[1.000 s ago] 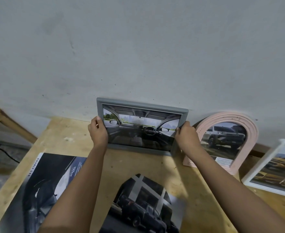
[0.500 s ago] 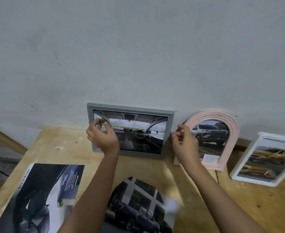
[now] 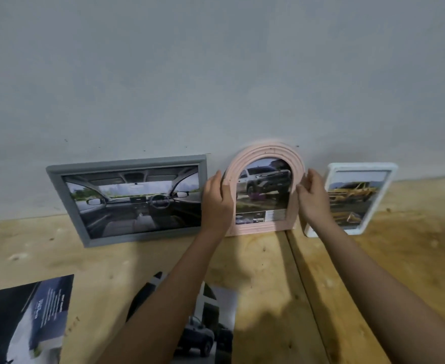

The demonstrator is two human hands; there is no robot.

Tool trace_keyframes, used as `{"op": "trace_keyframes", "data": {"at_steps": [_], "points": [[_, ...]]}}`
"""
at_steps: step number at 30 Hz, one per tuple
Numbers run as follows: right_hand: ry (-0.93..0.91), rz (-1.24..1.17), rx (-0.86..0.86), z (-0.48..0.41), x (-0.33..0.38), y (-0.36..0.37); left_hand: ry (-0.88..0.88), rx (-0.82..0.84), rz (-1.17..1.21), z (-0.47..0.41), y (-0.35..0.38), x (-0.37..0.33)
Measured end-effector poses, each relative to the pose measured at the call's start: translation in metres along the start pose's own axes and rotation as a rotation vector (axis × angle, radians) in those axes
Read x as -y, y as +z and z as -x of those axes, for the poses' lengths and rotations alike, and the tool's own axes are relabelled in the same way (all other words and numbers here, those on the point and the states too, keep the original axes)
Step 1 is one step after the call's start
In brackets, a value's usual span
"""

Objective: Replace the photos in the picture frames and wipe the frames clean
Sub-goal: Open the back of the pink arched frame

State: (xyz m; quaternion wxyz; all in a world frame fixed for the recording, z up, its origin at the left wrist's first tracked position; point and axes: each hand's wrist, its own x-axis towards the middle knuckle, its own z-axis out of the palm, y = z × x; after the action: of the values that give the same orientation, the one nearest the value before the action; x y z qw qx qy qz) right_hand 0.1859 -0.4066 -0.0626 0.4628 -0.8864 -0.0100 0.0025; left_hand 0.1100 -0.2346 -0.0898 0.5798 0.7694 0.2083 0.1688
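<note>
A pink arched frame with a photo of a white truck leans against the wall. My left hand grips its left side and my right hand grips its right side. To its left a grey rectangular frame holding a car-interior photo leans on the wall, untouched. To the right a white frame shows a yellow car, partly behind my right hand.
The frames stand on a wooden table against a grey wall. A loose dark car photo lies under my left forearm. A dark brochure lies at the front left.
Both hands have left the grey frame and moved right onto the two sides of the pink arched frame. The view has shifted right.
</note>
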Motion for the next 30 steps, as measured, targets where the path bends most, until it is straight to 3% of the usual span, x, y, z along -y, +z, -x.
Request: {"op": "trace_keyframes", "data": {"at_steps": [5,12,17,22,26,30], "points": [[0.080,-0.046,0.116,-0.013,0.000,0.002,-0.072,0.076,0.018,-0.017,0.003,-0.005],[0.042,-0.086,0.016,0.020,-0.025,0.002,-0.179,-0.077,0.068,0.007,-0.012,0.003],[0.063,-0.264,0.193,0.053,-0.047,-0.018,-0.197,-0.070,0.101,0.035,-0.017,-0.007],[0.088,-0.428,0.234,0.077,-0.069,-0.065,-0.149,-0.058,0.147,0.078,0.009,-0.032],[0.096,-0.532,0.167,0.087,-0.090,-0.118,-0.115,-0.002,0.183,0.107,0.050,-0.059],[0.066,-0.469,0.008,0.098,-0.116,-0.181,-0.108,0.134,0.133,0.130,0.099,-0.086]]}}
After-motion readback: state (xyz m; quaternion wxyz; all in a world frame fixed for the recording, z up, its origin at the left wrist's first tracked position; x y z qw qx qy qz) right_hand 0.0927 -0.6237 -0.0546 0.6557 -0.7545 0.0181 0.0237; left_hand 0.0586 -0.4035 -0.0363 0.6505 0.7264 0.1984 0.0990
